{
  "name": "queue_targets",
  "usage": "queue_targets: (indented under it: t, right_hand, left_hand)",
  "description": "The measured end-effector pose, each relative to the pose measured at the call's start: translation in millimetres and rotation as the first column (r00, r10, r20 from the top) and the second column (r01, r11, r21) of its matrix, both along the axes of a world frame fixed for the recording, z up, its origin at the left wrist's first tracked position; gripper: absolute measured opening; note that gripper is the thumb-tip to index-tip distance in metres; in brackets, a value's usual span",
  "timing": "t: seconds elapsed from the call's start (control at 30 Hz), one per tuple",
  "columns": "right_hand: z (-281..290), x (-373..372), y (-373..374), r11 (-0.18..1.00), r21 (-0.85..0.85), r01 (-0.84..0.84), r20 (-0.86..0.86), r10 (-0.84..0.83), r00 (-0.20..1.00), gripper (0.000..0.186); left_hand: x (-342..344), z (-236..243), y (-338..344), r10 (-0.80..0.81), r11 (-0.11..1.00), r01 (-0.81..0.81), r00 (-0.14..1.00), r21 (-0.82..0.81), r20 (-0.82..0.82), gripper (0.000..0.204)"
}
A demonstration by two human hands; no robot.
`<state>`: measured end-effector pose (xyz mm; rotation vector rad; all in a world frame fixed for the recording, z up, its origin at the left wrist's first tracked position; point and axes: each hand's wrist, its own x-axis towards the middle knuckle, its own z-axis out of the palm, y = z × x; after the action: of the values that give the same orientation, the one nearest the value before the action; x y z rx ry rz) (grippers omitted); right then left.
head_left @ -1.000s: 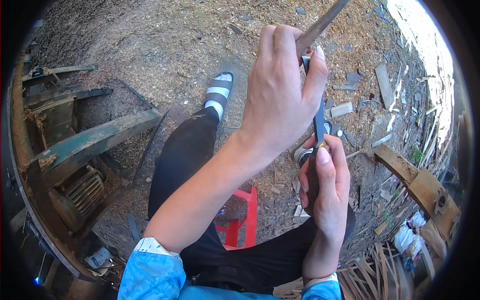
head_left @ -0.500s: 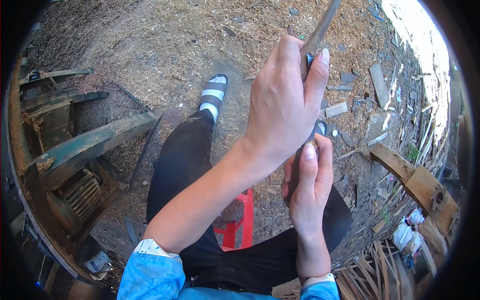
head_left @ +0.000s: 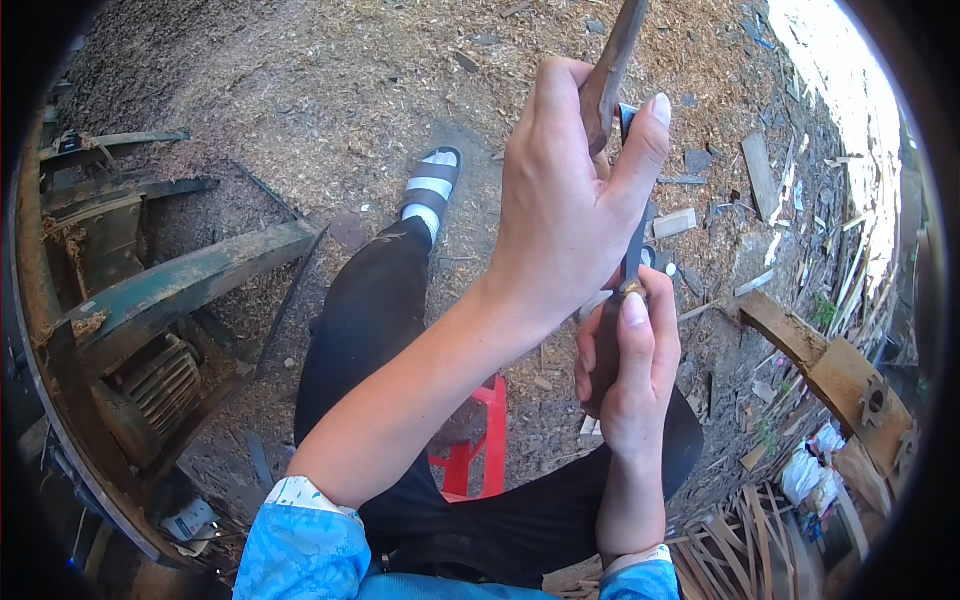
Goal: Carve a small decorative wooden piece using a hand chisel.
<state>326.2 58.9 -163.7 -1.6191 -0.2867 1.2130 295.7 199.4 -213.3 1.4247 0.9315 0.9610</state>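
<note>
My left hand (head_left: 565,190) is closed around the lower end of a slim, curved brown wooden piece (head_left: 612,75), which points up and away from me. Below it, my right hand (head_left: 635,365) grips the dark wooden handle (head_left: 605,360) of a chisel-like blade tool. Its narrow dark blade (head_left: 636,245) rises from a brass-coloured collar and passes behind my left thumb. The shiny blue-grey tip shows between that thumb and the wooden piece; whether it touches the wood I cannot tell.
Wood shavings cover the ground (head_left: 300,110). A rusty metal frame (head_left: 200,270) with a motor (head_left: 160,400) stands at left. Under me is a red stool (head_left: 488,440). On the right lie a curved wooden part (head_left: 785,325), thin wood strips (head_left: 750,540) and offcuts (head_left: 675,222).
The wooden piece has swung to a more upright angle. My right hand has shifted slightly right with the tool, and more of its blade now shows between my hands.
</note>
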Motion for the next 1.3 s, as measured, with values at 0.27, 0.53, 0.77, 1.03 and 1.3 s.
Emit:
queue_targets:
  t: [0.27,0.53,0.77,1.03,1.3]
  right_hand:
    - [11,14,-4,0.997,-0.035,-0.064,-0.066,0.062,0.996,0.03]
    - [9,8,-4,0.996,-0.088,-0.029,0.008,0.03,1.0,0.03]
    - [-2,-1,-4,0.996,-0.086,0.006,0.197,0.011,0.98,0.027]
    - [-3,20,4,0.973,0.033,0.228,0.293,-0.227,0.929,0.031]
    - [3,28,-7,0.998,0.03,0.058,0.07,-0.06,0.996,0.029]
  left_hand:
    - [2,-8,4,0.044,0.953,-0.017,0.996,0.301,-0.083,0.027]
    - [3,5,-2,-0.051,0.987,0.071,0.989,0.146,-0.136,0.031]
    - [3,9,-6,-0.103,0.99,0.12,0.973,0.069,-0.206,0.04]
    - [5,3,-37,-0.304,0.952,0.306,0.942,-0.005,-0.14,0.045]
    - [-4,4,-5,-0.189,0.965,0.195,0.981,-0.176,0.048,0.051]
